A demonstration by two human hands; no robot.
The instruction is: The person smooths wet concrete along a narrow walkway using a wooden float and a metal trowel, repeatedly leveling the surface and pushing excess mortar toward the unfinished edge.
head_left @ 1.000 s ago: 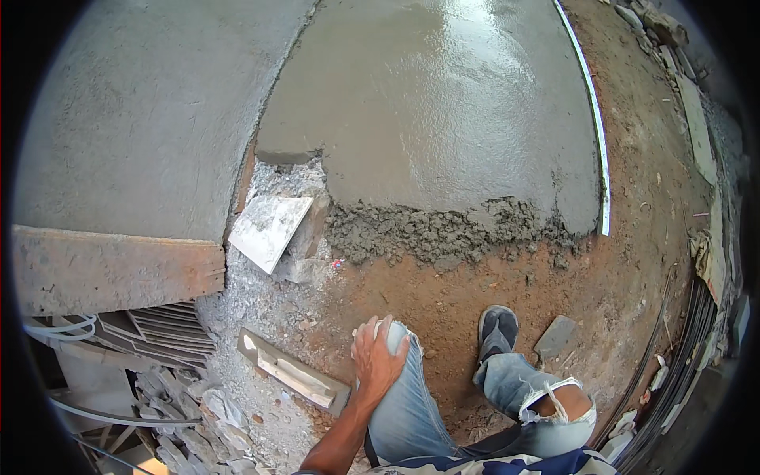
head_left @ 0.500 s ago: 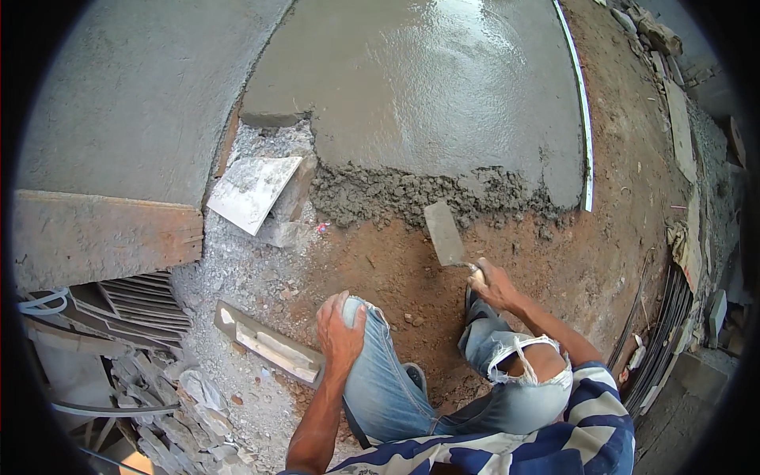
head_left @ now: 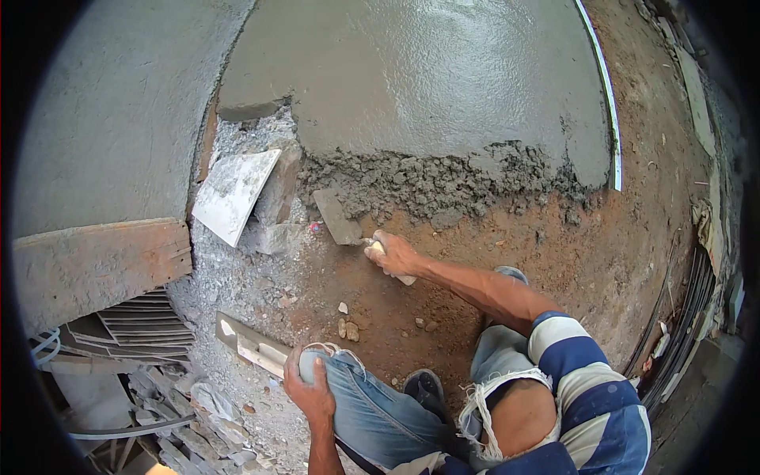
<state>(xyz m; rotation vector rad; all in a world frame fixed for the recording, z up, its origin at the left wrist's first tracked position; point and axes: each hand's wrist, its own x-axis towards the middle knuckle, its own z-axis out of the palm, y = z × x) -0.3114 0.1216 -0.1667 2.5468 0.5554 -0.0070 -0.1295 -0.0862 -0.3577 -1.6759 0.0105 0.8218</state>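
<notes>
My right hand (head_left: pixel 392 256) is closed on a trowel's wooden handle; the flat grey blade (head_left: pixel 336 216) reaches up-left over bare soil, just below lumpy wet mortar (head_left: pixel 431 186). My left hand (head_left: pixel 311 381) is wrapped round my left knee (head_left: pixel 344 378) in faded jeans. Beside that hand a long plastering float (head_left: pixel 252 346) lies on grey rubble, partly hidden by hand and knee. Past the mortar stretches a glossy wet screed (head_left: pixel 475 71). A white broken tile (head_left: pixel 233 194) leans on a rough block left of the blade.
An older concrete slab (head_left: pixel 103 142) edged by a wooden board (head_left: pixel 103 269) lies left. Stacked tiles (head_left: pixel 131 324) and stone rubble (head_left: pixel 190 435) are lower left. A white straight strip (head_left: pixel 613 134) borders the screed at right, with soil and long dark rods (head_left: pixel 685 324) beyond.
My right hand appeared holding the trowel, then swung left across the soil, taking the blade toward the rubble edge. The view shifted, and my left hand and knee sit lower in it.
</notes>
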